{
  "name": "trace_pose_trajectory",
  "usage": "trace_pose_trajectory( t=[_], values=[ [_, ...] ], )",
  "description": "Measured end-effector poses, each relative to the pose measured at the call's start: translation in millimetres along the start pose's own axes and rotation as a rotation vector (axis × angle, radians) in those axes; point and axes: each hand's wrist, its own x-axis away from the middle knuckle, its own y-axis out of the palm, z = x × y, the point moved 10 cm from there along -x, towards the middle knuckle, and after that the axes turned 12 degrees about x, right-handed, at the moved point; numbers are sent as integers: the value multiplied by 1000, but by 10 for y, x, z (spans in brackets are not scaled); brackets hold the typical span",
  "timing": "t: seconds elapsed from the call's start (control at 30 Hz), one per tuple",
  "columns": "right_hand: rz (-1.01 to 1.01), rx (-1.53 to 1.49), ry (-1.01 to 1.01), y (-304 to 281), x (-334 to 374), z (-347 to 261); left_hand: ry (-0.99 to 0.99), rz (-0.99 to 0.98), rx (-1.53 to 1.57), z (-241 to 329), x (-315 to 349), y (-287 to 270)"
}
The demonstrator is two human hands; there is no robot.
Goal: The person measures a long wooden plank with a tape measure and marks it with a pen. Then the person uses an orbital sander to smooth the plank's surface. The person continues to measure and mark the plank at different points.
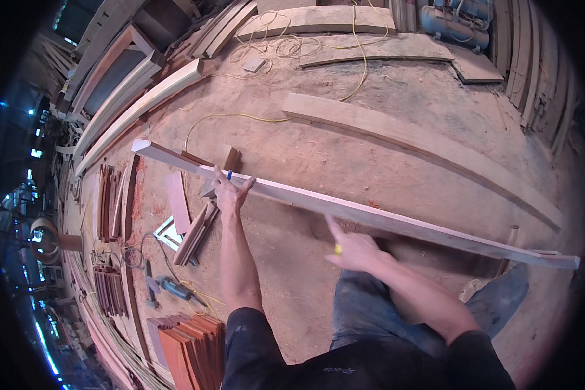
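Observation:
A long, narrow wooden board slants across in front of me, from upper left to lower right, raised off the ground. My left hand grips its edge left of the middle, thumb and fingers apart over the wood. A small blue thing shows on the board between them; its kind is unclear. My right hand, slightly blurred, is below the board's middle, apart from it. Its index finger stretches toward the board, while the other fingers curl round a small yellow thing, mostly hidden.
A curved plank lies beyond the board. A blue power tool, a white square frame and stacked reddish wood pieces are at left. A yellow hose crosses the dusty floor; a blue compressor stands far right.

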Motion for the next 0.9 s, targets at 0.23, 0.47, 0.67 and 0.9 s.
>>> trace_pose_trajectory(
  t=[0.23, 0.47, 0.67, 0.9],
  values=[
    [-10, 74, 147, 41, -1242, -423, 34, -2, 52, -47, -57, 55],
    [-121, 140, 206, 253, -1300, -331, 1, -95, 129, 114, 7, 17],
    [-110, 145, 209, 155, -1273, -379, 45, -82, 144, 170, 8, 9],
    [-97, 154, 208, 145, -1260, -380, 166, 3, 45, 49, -84, 54]
  ],
)
